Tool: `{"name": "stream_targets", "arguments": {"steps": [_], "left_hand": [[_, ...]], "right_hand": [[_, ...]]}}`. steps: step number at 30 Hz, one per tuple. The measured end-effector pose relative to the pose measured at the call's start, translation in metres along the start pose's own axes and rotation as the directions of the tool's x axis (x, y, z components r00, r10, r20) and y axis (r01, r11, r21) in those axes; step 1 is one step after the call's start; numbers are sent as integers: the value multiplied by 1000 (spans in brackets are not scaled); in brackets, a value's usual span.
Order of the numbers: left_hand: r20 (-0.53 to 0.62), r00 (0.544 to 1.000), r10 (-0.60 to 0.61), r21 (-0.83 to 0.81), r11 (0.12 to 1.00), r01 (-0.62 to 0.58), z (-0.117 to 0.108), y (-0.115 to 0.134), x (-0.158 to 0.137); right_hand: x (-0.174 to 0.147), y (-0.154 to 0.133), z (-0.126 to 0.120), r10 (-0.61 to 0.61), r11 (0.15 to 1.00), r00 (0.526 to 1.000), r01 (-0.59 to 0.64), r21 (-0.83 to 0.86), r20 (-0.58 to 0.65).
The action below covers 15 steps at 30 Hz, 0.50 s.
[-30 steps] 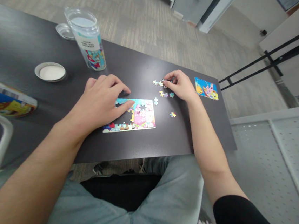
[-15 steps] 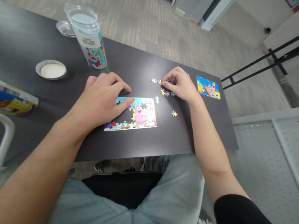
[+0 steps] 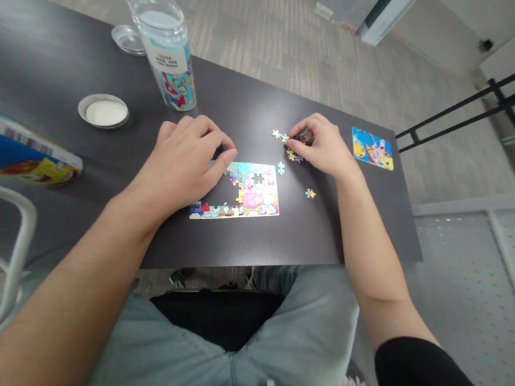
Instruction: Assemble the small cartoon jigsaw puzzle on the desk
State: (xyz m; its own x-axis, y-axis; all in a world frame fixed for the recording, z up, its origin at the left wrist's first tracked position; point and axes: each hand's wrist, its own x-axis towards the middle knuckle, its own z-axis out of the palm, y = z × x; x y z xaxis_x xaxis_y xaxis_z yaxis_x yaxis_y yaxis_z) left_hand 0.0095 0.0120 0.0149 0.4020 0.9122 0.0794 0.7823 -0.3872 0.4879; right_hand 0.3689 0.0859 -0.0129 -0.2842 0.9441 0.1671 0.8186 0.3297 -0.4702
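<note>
A partly assembled jigsaw puzzle [image 3: 259, 202] lies flat on the dark table, with a gap in its left and middle part. My left hand [image 3: 190, 159] rests over its upper left corner, thumb and index fingertip brought together; anything between them is too small to make out. Farther right, my right hand [image 3: 319, 141] pinches at a puzzle piece [image 3: 284, 138] beside a small cluster of loose pieces [image 3: 294, 155], partly hidden under the fingers. One light blue piece [image 3: 281, 168] sits just off the puzzle's upper right corner. Another, multicoloured piece [image 3: 310, 193] lies apart to the right.
A picture card [image 3: 373, 148] lies near the table's right end. At the back left stand a clear-topped canister [image 3: 172, 63], a clear lid [image 3: 129, 40] and a round white-lined lid [image 3: 105, 111]. A blue printed can [image 3: 25, 149] and a white chair frame [image 3: 22, 243] are at the left.
The view has shifted, moving everything slightly right and up. My left thumb and index finger have closed together. My right hand stays at the loose pieces, its fingers covering more of the cluster.
</note>
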Motion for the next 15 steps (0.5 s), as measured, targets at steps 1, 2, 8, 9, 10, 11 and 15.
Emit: {"name": "stream_targets", "arguments": {"steps": [1, 2, 8, 9, 10, 11, 15], "left_hand": [[2, 1000, 2, 5, 1000, -2, 0, 0, 0], [1, 1000, 5, 10, 1000, -5, 0, 0, 0], [-33, 999, 16, -9, 1000, -16, 3, -3, -2], [-34, 999, 14, -14, 1000, -14, 3, -3, -2], [-33, 999, 12, -19, 1000, -13, 3, -3, -2], [-32, 999, 12, -21, 1000, -12, 3, -3, -1], [-38, 999, 21, 13, 1000, -20, 4, -2, 0]], "right_hand": [[0, -1, 1, 1, 1000, 1000, -1, -2, -10], [0, -2, 2, -1, 1000, 1000, 1, -4, -18], [-1, -5, 6, -68, 997, 998, 68, 30, 9], [-2, -4, 5, -74, 997, 997, 74, 34, 10], [-2, -4, 5, -73, 997, 997, 73, 33, 7], [-2, -4, 4, -64, 998, 998, 64, 28, 1], [-1, -6, 2, -13, 1000, 1000, 13, 5, -5]]}}
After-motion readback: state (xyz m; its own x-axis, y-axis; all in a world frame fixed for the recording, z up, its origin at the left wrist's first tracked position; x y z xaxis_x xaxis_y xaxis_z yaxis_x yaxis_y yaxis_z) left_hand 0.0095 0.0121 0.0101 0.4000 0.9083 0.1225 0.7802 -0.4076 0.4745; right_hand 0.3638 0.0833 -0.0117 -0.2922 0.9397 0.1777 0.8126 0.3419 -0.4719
